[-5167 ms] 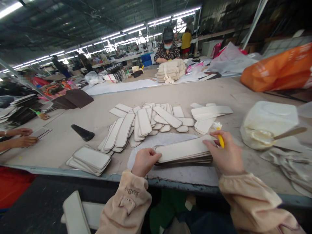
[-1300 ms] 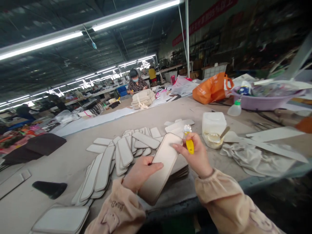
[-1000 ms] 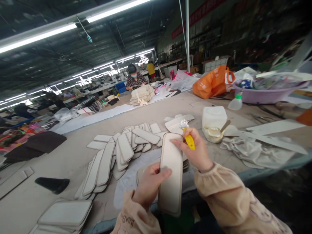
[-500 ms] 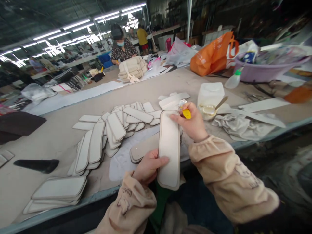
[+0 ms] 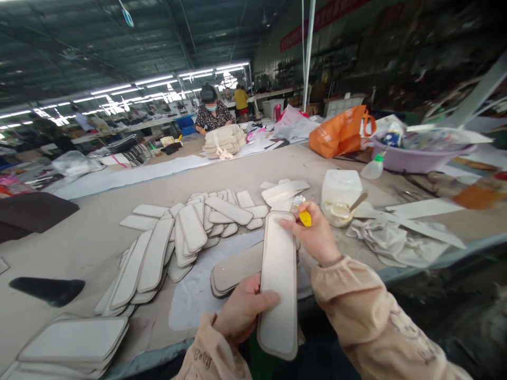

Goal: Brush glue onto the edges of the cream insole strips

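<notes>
A long white panel with rounded corners and a beige border is held upright in front of me. My left hand is closed on its lower left edge, thumb across the face. My right hand pinches the top right corner, the thumb on the white side. That same hand also keeps a small yellow-handled tool, whose shiny end points up and away; its exact kind is unclear. Behind the panel lies a short stack of beige pieces on a pale sheet. Many similar panels are heaped to the left.
Beyond my right hand stand a white plastic container and a small glue-smeared cup with a stick. Crumpled cloth, a purple basin and an orange bag lie rightward. A black tapered object rests left. A co-worker sits opposite.
The camera view has tilted upward, so the table and hands appear lower. Both hands keep their hold on the panel, and the yellow-handled tool stays in my right hand.
</notes>
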Demonstrator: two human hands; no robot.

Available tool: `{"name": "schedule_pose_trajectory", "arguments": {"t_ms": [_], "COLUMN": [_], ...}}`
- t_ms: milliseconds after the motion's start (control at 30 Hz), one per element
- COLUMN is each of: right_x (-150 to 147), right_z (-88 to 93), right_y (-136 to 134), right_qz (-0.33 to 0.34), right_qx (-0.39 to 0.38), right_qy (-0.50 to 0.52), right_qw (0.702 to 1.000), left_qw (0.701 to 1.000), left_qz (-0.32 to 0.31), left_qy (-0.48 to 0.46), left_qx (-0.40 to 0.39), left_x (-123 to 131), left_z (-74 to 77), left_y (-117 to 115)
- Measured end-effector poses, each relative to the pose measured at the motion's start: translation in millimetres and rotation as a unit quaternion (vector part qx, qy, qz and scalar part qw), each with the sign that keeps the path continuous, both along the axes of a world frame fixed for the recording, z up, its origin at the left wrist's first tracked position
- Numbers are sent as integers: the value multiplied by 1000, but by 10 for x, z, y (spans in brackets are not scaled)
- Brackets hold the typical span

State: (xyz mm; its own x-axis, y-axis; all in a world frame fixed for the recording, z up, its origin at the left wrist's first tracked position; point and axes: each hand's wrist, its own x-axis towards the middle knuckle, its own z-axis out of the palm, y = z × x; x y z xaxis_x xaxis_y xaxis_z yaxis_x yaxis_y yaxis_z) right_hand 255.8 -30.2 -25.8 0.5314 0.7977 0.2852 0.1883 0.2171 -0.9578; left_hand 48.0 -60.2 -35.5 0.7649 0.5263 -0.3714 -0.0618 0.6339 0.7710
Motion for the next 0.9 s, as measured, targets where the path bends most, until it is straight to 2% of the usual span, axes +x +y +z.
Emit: {"name": "schedule_pose_trajectory", "arguments": {"t_ms": [500, 700, 900], "right_x": [1, -8, -38], "right_z": [-1, -7, 51], "right_y": [-24, -23, -45], "right_qz": [4, -3, 16], "right_qx": [3, -9, 11], "right_qy": [4, -16, 11], "right_qw": [1000, 1000, 1000], "left_qw": [1000, 999, 998], "left_qz": [19, 35, 52], "left_qy": [-18, 7, 21], "left_qx": [2, 4, 3], "left_x": [33, 65, 69], "left_z": [-15, -64, -26], "left_y": [-19, -53, -63]}}
